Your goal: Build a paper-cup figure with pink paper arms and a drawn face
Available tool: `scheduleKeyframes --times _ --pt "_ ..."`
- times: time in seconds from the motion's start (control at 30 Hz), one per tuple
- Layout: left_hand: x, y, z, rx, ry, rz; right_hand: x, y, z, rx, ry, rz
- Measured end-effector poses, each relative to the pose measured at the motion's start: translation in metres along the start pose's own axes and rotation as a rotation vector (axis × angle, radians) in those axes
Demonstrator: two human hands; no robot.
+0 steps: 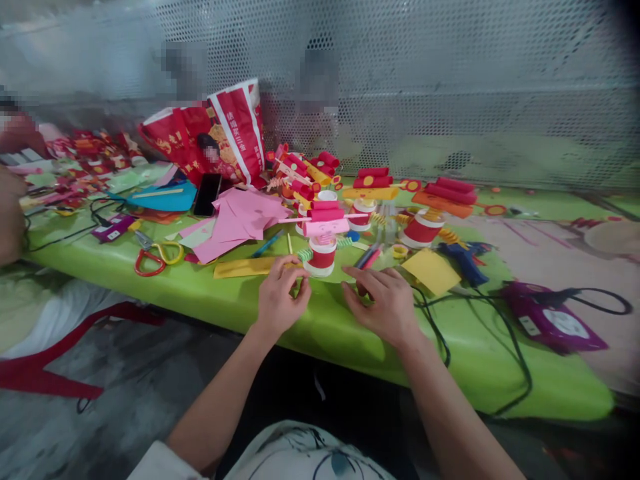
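Note:
A small figure made from a paper cup (321, 259) with a red band stands upright at the table's front edge. It has a pink drawn-on face, red paper rolls on top and green coiled paper arms. My left hand (283, 293) is just left of its base, fingers curved and thumb apart, with nothing seen in it. To the right, my right hand (383, 300) hovers low over the table, its fingers bent and spread. Dark and pink marker pens (369, 256) lie just beyond its fingertips. A yellow paper strip (243, 268) lies beside my left hand.
Similar cup figures (423, 228) stand behind. Pink paper (245, 217), scissors (159, 253) and a phone (207, 195) lie left, before a red bag (220, 137). Rightward are yellow paper (431, 271), a blue glue gun (463, 261) and a corded purple power block (553, 319). Another person sits left.

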State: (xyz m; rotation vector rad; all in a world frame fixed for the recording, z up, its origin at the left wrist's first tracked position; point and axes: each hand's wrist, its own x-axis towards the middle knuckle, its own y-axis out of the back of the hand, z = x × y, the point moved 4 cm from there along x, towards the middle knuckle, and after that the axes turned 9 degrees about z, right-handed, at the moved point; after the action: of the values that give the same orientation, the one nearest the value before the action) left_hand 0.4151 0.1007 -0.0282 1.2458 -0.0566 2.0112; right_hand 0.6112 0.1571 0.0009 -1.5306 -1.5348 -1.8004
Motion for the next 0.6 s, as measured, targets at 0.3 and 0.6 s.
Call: scheduleKeyframes --times 0.3,0.6 --pt "0.001 0.003 0.003 -0.053 -0.003 0.005 -0.001 -0.004 -0.003 0.012 0.068 -0.068" --pt "0.019 -0.008 -0.006 0.173 0.220 0.122 -0.003 -0.009 0.002 -0.114 0.036 -0.054"
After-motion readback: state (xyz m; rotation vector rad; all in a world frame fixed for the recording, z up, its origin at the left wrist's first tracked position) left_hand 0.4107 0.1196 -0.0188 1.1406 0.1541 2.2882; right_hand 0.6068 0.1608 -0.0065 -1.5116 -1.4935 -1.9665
